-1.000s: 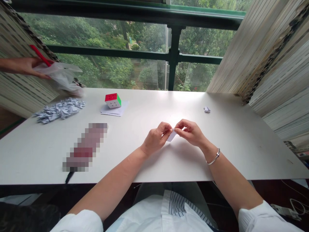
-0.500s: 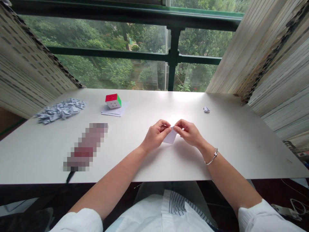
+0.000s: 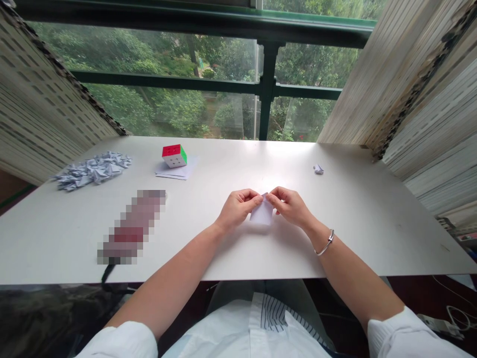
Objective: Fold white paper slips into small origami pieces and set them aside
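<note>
A small white sheet of paper (image 3: 262, 214) is pinched between both my hands, just above the middle of the white table. My left hand (image 3: 239, 208) grips its upper left edge between thumb and fingers. At the upper right corner, my right hand (image 3: 289, 204) pinches it the same way, and a bracelet circles that wrist. The paper's top edge looks bent or folded to a point between the fingertips; the exact crease is partly hidden by the thumbs.
On the white table (image 3: 354, 233), a Rubik's cube (image 3: 174, 156) sits on some paper sheets (image 3: 191, 169). Left of it lies a heap of folded papers (image 3: 95, 170). One folded paper piece (image 3: 318, 169) lies at the right. A blurred-out object (image 3: 130, 228) with a dark strap is at front left.
Both hands have come slightly lower and nearer to me. More of the paper's face now shows below the fingers. The things on the table stay where they were.
</note>
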### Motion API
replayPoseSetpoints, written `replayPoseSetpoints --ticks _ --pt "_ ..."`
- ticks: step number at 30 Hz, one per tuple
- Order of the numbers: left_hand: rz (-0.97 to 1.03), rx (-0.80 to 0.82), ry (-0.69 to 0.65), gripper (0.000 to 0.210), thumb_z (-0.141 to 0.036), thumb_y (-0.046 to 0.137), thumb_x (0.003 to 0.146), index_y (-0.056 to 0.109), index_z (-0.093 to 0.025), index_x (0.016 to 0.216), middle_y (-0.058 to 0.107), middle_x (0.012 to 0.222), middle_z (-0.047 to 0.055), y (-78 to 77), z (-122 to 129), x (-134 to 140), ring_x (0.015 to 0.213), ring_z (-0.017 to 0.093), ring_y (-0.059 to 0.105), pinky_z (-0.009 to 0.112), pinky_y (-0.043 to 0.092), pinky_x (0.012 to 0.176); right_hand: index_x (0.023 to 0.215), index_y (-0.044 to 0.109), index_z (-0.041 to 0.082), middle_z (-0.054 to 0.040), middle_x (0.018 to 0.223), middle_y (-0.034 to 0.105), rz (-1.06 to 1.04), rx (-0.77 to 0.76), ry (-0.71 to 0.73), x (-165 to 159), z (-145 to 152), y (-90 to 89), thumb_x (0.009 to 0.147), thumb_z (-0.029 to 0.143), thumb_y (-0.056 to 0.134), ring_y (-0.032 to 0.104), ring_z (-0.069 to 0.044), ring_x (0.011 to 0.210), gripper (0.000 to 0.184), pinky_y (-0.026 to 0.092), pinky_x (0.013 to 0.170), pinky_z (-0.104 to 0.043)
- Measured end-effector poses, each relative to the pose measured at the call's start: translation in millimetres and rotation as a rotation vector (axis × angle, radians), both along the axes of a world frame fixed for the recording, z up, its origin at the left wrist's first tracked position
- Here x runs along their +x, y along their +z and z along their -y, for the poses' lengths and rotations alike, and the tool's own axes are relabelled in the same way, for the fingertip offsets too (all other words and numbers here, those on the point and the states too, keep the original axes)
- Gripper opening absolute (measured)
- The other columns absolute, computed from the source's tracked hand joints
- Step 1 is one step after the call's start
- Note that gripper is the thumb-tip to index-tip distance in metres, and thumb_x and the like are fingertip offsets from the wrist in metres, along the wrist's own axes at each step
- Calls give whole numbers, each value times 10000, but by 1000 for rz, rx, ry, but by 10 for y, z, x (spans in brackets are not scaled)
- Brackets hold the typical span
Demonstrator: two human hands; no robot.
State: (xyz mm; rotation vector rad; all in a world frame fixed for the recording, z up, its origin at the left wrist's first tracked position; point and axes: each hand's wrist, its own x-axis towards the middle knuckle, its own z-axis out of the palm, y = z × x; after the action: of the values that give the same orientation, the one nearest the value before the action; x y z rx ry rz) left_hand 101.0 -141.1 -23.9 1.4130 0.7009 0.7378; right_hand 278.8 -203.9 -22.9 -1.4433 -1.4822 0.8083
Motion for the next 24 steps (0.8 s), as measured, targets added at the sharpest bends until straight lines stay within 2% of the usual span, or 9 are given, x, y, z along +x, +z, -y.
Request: replayPoseSetpoints --ticks 4,9,16,24 --pt "14 -66 -14 292 -423 740 734 673 -141 765 644 734 29 0 5 4 669 138 585 254 459 602 754 546 194 23 590 564 -36 -71 28 -14 5 2 864 543 567 497 -99 464 367 412 440 -230" --pt "28 -137 -29 247 -374 730 746 665 -136 754 627 709 19 28 5 2 651 124 581 252 469 610 753 539 188 33 570 540 -124 -92 77 -22 13 55 866 513 577 490 -93 461 346 394 442 -223" --pt "-4 -149 -50 208 -330 719 734 676 -129 766 638 705 24 49 -29 -23 631 120 579 253 477 610 808 590 159 4 660 579 -255 -156 195 44 25 131 841 452 634 551 -107 560 299 471 530 -248" --pt "-20 -159 -75 184 -292 711 717 699 -133 809 670 744 40 66 -45 -35 667 139 612 275 509 643 889 669 141 -38 797 652 -343 -173 214 62 13 118 815 381 660 595 -131 692 251 530 659 -293"
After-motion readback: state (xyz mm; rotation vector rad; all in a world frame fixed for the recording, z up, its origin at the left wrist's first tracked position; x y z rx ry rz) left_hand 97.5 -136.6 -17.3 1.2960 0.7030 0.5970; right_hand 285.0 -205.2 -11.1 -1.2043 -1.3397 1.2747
